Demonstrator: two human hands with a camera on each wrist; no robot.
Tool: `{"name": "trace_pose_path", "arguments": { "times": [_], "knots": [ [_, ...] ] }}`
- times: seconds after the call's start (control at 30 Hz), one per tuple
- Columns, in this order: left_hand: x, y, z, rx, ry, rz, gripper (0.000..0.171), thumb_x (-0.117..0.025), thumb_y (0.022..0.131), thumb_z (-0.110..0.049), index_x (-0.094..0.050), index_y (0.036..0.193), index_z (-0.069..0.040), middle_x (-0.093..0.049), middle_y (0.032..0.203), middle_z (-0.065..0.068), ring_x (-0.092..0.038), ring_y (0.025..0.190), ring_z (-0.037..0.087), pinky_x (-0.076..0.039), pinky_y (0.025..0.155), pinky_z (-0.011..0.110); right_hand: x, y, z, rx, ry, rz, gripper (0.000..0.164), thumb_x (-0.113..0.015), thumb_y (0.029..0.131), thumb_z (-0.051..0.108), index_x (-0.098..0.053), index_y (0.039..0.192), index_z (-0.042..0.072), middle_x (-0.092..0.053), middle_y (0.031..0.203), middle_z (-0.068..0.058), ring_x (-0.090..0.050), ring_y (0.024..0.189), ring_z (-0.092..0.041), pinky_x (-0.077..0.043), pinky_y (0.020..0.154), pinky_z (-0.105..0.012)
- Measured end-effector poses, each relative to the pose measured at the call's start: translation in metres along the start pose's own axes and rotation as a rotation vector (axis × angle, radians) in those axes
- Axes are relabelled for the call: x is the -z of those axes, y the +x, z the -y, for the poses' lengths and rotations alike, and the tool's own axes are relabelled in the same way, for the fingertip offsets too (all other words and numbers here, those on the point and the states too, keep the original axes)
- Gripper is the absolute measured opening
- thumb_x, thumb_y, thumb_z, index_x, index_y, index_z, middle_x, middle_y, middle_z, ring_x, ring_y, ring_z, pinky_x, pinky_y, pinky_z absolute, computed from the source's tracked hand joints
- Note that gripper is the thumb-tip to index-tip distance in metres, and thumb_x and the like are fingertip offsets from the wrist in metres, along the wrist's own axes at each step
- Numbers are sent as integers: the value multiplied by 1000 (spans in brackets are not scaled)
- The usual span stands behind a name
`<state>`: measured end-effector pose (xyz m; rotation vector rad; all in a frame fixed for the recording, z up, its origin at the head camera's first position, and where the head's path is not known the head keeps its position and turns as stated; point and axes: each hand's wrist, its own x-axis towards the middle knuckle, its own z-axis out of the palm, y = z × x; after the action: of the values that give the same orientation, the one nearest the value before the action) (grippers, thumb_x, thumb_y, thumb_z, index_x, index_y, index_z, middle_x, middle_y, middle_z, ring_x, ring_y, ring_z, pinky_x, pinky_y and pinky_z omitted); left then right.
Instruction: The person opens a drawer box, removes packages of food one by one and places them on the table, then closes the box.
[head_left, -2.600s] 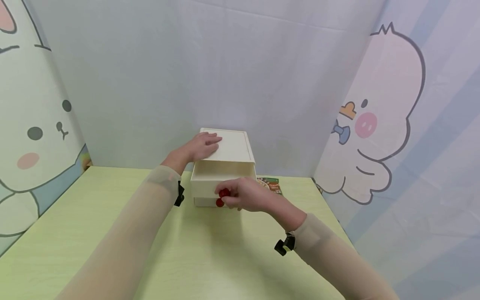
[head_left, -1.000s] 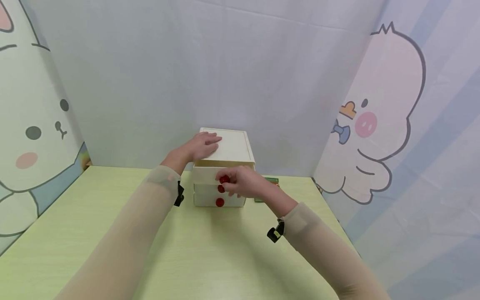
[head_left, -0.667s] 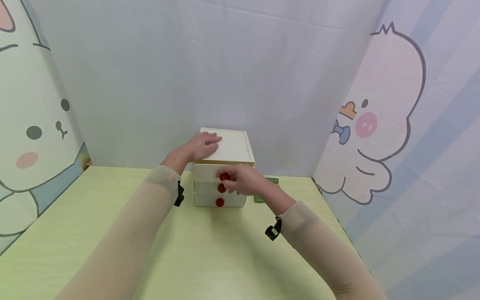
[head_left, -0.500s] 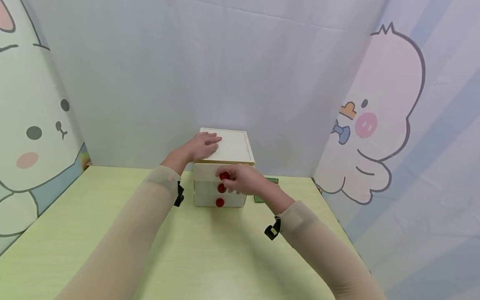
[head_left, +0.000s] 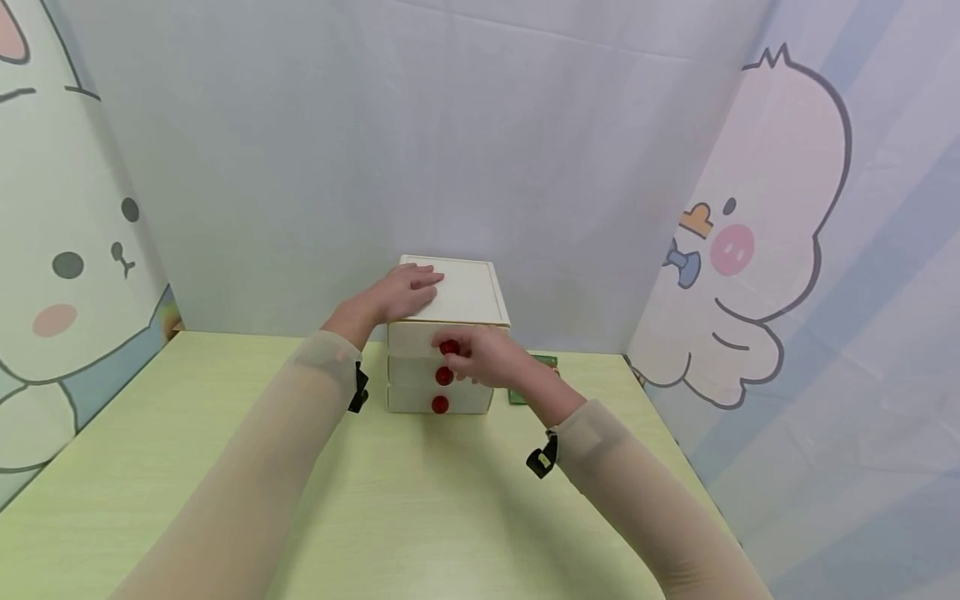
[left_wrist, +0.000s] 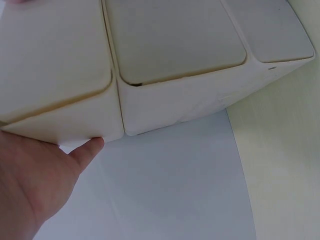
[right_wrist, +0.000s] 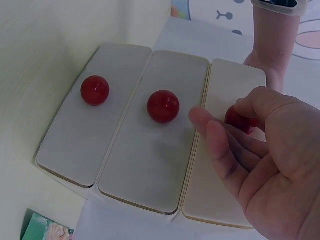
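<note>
A small white three-drawer box [head_left: 474, 290] stands at the far side of the table, each drawer front bearing a round red knob. My left hand [head_left: 405, 293] rests on the left part of its top with the fingers stretched out. At the front, my right hand [head_left: 489, 357] pinches the red knob [right_wrist: 239, 120] of the top drawer [head_left: 408, 340], whose front sits almost flush with the box. Below it, the middle knob [right_wrist: 163, 106] and the bottom knob [right_wrist: 95, 90] are untouched. In the left wrist view, the lower part of my left hand [left_wrist: 40, 177] lies along the box's edge.
A green printed packet [head_left: 545, 361] lies on the table to the right of the box, partly behind my right wrist. A pale curtain [head_left: 585, 167] hangs close behind the box, with cartoon animals on the side panels. The pale yellow-green table [head_left: 420, 517] extends toward me.
My right hand has pushed the top drawer inward by its knob, from well pulled out to nearly flush, uncovering the lower fronts. My left hand has stayed on the box top.
</note>
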<state>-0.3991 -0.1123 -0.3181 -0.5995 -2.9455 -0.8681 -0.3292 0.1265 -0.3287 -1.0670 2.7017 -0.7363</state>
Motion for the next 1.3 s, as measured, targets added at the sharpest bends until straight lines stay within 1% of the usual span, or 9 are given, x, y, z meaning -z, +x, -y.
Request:
{"name": "trace_pose_path", "arguments": {
  "times": [0.23,0.3,0.63,0.77,0.93,1.03,1.13,1.3],
  "knots": [
    [1,-1,0,-8,2,4,59,-32,116,-37,-42,171,-18,-26,184,10,-6,173,39,-8,139,62,-1,3,-1,5,-42,-33,26,-64,111,16,-70,136,18,-72,93,-3,-70,75,-15,-60,65,-26],
    [1,-1,0,-8,4,6,59,-32,116,-37,-42,171,-18,-26,184,10,-6,173,39,-8,139,63,-2,4,-2,8,-51,-40,25,-64,111,16,-70,135,18,-71,92,-3,-68,73,-13,-60,64,-26],
    [1,0,1,-2,4,12,60,-32,116,-38,-41,171,-19,-26,184,10,-7,173,38,-9,139,63,-2,7,-4,21,-61,-44,25,-64,110,14,-70,135,18,-70,91,-3,-67,73,-14,-59,64,-25],
    [1,1,1,1,3,13,60,-32,115,-39,-41,171,-19,-25,184,10,-7,173,38,-9,139,63,-2,8,-5,14,-62,-40,26,-64,111,15,-70,136,18,-70,94,-3,-69,75,-15,-59,65,-25],
    [1,3,2,-4,4,13,61,-32,115,-39,-41,171,-19,-25,184,10,-6,173,39,-8,139,63,-3,9,-5,-2,-37,-41,27,-65,110,14,-70,137,18,-69,98,-5,-72,79,-18,-60,68,-26],
    [1,3,2,-12,5,10,61,-32,115,-39,-41,171,-18,-25,184,11,-7,173,40,-8,139,63,-3,9,-5,-2,-38,-45,29,-65,111,14,-70,139,18,-69,98,-5,-72,80,-17,-60,68,-26],
    [1,3,2,-15,4,4,61,-32,115,-39,-42,171,-18,-26,183,11,-8,173,40,-9,139,63,-5,8,-5,14,-71,-64,30,-65,110,14,-70,140,18,-70,99,-4,-69,79,-15,-57,68,-25],
    [1,3,2,-9,2,6,60,-33,115,-39,-42,171,-18,-26,184,10,-8,173,39,-9,139,63,-10,6,-7,79,-176,-129,29,-64,110,14,-71,138,18,-71,102,-2,-63,81,-14,-51,68,-23]
  ]
}}
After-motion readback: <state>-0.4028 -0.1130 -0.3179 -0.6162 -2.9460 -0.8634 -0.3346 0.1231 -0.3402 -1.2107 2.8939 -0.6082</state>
